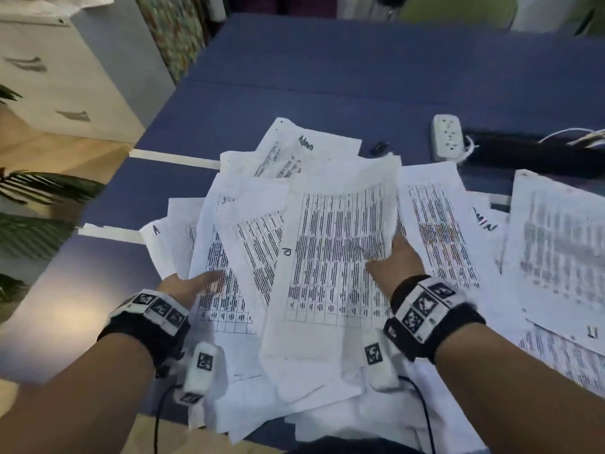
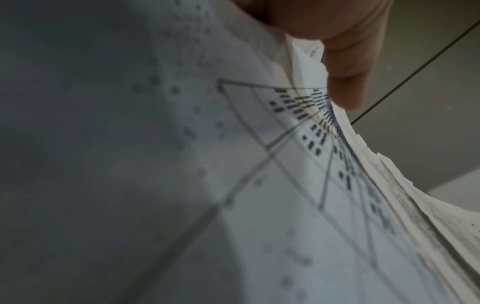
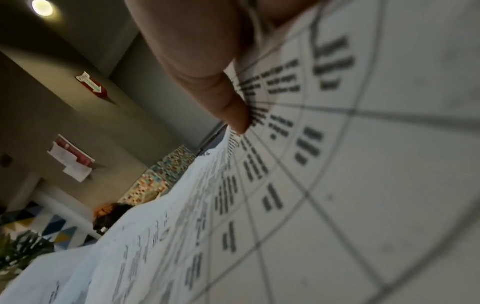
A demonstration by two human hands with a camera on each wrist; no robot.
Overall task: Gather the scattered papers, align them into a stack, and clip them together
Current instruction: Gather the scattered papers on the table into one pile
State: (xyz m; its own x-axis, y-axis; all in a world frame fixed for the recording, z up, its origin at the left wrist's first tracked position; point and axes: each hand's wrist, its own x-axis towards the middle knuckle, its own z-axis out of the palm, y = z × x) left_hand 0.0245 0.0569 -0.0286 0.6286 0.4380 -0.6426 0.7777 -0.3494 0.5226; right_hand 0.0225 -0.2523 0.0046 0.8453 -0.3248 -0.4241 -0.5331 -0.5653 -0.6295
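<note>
The blue table (image 1: pixel 327 77) is mostly buried under the scattered papers (image 1: pixel 330 257), a loose overlapping heap in the middle; the printed tables are too blurry to read, only handwritten "10" and "11" come through. The right hand (image 1: pixel 397 260) pinches the top sheet, fingertips tucked underneath. The left hand (image 1: pixel 193 283) has its fingers hidden under the pile's left side, so can't tell their state. A small black clip (image 1: pixel 379 147) lies just beyond the heap.
</note>
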